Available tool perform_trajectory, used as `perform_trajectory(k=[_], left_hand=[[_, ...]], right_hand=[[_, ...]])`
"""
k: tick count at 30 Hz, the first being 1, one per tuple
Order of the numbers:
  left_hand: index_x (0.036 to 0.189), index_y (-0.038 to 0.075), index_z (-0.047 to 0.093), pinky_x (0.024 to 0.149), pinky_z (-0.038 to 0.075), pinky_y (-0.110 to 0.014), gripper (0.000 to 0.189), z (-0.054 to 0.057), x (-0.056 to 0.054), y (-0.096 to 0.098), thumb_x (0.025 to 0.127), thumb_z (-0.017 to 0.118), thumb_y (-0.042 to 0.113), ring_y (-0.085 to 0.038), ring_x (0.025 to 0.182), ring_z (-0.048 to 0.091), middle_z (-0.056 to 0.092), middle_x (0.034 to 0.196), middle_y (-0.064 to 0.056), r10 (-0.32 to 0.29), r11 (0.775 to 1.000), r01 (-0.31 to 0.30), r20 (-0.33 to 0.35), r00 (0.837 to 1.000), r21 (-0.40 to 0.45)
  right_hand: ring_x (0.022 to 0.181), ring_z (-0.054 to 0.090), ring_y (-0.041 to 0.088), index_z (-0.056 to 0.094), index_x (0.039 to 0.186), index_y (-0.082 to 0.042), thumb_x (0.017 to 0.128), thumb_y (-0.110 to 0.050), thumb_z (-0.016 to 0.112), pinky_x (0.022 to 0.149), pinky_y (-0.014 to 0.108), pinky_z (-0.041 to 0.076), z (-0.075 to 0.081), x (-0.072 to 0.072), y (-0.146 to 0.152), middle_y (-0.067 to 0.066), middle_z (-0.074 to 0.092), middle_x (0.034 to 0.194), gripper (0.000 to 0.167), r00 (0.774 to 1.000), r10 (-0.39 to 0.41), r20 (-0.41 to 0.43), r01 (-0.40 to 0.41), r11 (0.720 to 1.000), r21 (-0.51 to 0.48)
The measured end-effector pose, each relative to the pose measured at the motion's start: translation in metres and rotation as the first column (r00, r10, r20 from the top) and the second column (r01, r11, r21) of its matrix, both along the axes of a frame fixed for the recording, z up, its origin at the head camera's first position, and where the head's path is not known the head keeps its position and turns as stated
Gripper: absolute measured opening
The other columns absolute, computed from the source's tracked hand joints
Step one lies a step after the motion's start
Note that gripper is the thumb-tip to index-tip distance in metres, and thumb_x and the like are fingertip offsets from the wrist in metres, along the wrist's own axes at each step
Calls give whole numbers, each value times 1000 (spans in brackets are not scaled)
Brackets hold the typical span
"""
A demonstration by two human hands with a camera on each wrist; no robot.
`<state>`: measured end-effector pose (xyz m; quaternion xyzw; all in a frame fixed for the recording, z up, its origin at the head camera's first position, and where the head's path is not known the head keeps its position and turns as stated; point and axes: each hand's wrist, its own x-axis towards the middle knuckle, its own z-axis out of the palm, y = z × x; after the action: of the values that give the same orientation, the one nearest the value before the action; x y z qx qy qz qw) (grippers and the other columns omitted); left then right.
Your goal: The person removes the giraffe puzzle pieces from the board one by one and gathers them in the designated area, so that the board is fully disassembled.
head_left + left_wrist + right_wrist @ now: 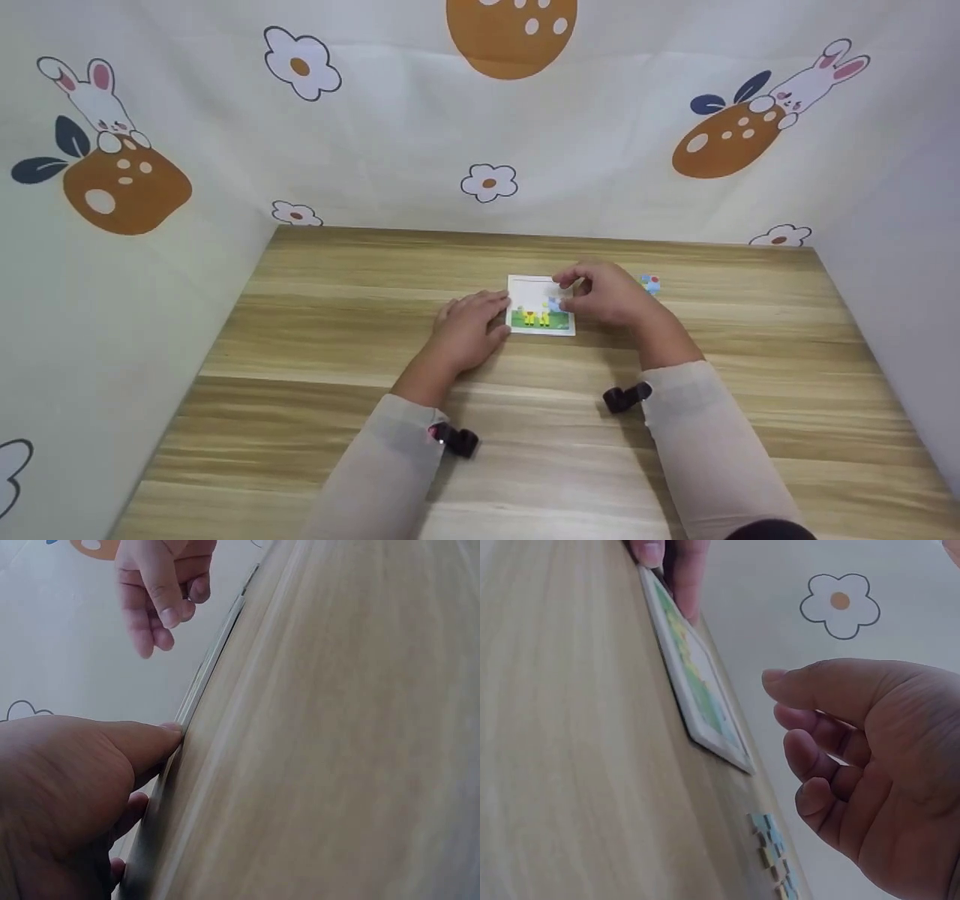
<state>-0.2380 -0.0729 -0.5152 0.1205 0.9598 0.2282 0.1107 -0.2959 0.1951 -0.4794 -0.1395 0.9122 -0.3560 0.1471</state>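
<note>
A small white-framed jigsaw puzzle (541,320) lies flat on the table, its lower part filled with green and yellow picture pieces and its upper part mostly white. My left hand (470,330) rests at the puzzle's left edge, thumb and fingertips touching the border. Over the puzzle's right side hovers my right hand (607,292), fingers loosely bent, thumb and index apart. In the right wrist view, nothing shows between the fingers of the right hand (870,765), which is off the frame. Loose blue jigsaw pieces (774,851) lie beside the puzzle, partly hidden by the right hand in the head view.
The wood-grain table (337,315) is bounded at the back by a pale cloth (397,135) printed with rabbits and flowers. Side walls stand at left and right. A small black camera (459,441) sits on the left wrist, another black camera (626,397) on the right.
</note>
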Motion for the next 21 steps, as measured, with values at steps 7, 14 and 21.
perform_trajectory(k=[7, 14, 21], left_hand=[[161, 30, 49, 134, 17, -60, 55, -1, 2, -1, 109, 62, 39, -21, 164, 32, 42, 172, 14, -13, 999, 14, -30, 999, 30], [161, 30, 50, 134, 17, -61, 55, -2, 2, -2, 109, 62, 39, -21, 163, 34, 42, 171, 14, -18, 999, 20, -43, 999, 33], [161, 31, 49, 134, 16, -60, 55, -2, 2, -2, 109, 61, 39, -21, 164, 33, 41, 172, 15, -18, 999, 19, -36, 999, 32]], right_hand=[[115, 65, 29, 76, 129, -11, 90, -15, 83, 106, 48, 53, -10, 0, 2, 11, 74, 129, 40, 999, 40, -34, -39, 999, 32], [115, 64, 28, 76, 127, -8, 91, -12, 82, 108, 50, 52, -13, 0, 0, 12, 74, 128, 37, 998, 57, -29, -55, 997, 56], [114, 62, 27, 76, 129, -9, 91, -10, 81, 108, 49, 52, -13, -1, -3, 13, 72, 128, 38, 999, 50, -17, -49, 997, 65]])
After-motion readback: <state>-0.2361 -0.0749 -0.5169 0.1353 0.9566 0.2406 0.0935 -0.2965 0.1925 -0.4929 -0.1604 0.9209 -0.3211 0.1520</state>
